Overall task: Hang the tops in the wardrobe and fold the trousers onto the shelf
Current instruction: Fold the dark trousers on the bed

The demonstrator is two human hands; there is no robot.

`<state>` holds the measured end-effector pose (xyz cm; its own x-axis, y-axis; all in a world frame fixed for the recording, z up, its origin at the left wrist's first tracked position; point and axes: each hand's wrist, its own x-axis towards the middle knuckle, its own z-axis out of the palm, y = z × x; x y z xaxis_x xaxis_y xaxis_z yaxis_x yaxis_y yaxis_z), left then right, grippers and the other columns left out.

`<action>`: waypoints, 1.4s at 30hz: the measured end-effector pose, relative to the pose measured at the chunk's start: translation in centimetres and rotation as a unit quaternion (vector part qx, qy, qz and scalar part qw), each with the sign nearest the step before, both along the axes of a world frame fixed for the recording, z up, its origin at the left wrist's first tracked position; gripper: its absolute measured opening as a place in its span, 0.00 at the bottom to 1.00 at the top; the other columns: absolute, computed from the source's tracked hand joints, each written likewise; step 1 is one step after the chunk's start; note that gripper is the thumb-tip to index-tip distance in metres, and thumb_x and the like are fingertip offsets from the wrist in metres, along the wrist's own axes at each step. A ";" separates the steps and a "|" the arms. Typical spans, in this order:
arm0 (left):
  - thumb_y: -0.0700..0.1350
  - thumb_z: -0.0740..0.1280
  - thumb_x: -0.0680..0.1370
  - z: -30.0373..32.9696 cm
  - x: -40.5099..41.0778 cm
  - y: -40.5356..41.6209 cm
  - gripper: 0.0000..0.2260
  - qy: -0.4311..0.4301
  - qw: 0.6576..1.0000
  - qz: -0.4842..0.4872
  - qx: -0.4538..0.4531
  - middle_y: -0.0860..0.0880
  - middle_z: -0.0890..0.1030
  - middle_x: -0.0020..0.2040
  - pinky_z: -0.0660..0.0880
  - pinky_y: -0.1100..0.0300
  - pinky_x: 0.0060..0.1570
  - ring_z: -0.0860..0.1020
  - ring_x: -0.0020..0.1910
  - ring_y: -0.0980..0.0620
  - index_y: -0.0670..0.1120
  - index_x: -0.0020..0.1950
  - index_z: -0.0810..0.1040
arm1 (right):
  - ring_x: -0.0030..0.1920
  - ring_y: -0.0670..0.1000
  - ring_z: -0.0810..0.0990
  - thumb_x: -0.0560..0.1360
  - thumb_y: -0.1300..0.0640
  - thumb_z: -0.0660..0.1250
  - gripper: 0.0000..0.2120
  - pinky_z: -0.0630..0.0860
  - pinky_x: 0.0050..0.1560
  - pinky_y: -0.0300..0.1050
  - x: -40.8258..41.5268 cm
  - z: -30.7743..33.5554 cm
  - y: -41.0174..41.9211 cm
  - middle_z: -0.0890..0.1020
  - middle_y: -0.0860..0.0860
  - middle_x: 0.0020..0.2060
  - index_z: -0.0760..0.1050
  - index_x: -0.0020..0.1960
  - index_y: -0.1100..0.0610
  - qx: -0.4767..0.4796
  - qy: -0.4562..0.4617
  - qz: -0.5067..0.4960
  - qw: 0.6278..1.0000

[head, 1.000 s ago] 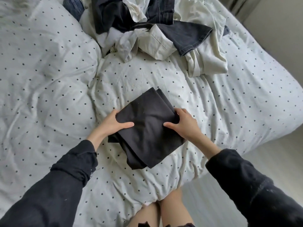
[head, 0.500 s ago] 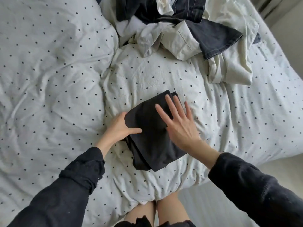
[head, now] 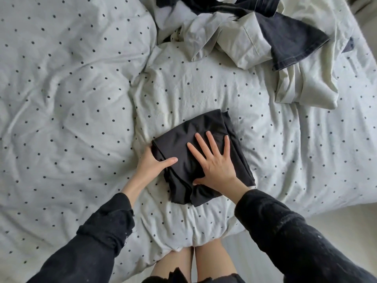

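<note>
Folded black trousers (head: 204, 148) sit mid-duvet (head: 61, 119). Right hand (head: 214, 166) lies flat on top, fingers spread and straight, gripping nothing. Left hand (head: 152, 164) holds the 9 o'clock edge, thumb over the fabric. Clothes pile (head: 255, 37) is up at 12 to 1 o'clock.

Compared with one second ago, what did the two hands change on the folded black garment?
The right hand let go of the folded black trousers' right edge, opened, and now presses flat on top with fingers spread. The left hand kept its grip on the left edge, thumb on top. The trousers stayed folded on the dotted duvet; the clothes pile is untouched.
</note>
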<state>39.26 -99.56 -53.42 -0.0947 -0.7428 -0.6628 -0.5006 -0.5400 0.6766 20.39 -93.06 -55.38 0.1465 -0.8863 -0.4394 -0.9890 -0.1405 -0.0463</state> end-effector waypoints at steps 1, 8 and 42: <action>0.42 0.76 0.68 -0.1 0.0 0.5 0.23 0.010 1.000 0.001 0.017 0.55 0.79 0.51 0.70 0.74 0.42 0.78 0.51 0.58 0.47 0.60 0.74 | 0.75 0.59 0.42 0.54 0.31 0.74 0.62 0.36 0.68 0.71 0.1 -0.2 0.1 0.49 0.53 0.77 0.43 0.76 0.46 -0.005 -0.002 0.001 1.000; 0.38 0.75 0.69 1.0 -0.6 1.6 0.14 0.017 0.996 0.089 0.001 0.52 0.81 0.47 0.77 0.53 0.54 0.80 0.50 0.50 0.49 0.51 0.77 | 0.76 0.59 0.51 0.54 0.30 0.73 0.60 0.44 0.69 0.72 -0.1 0.9 0.8 0.55 0.53 0.76 0.48 0.76 0.47 -0.050 -0.039 -0.007 0.998; 0.40 0.75 0.69 7.5 3.0 0.1 0.08 0.032 0.990 0.020 0.134 0.47 0.84 0.48 0.75 0.59 0.49 0.80 0.47 0.50 0.44 0.46 0.81 | 0.58 0.49 0.76 0.72 0.53 0.71 0.13 0.65 0.61 0.50 -6.0 8.9 2.4 0.81 0.47 0.54 0.78 0.56 0.54 0.216 -0.468 -0.584 0.627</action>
<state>42.30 -99.45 -45.93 -0.1163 -0.5450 -0.8303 -0.4356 -0.7233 0.5358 14.44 -90.62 -46.45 -0.1182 -0.4572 -0.8815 0.0843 0.8799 -0.4677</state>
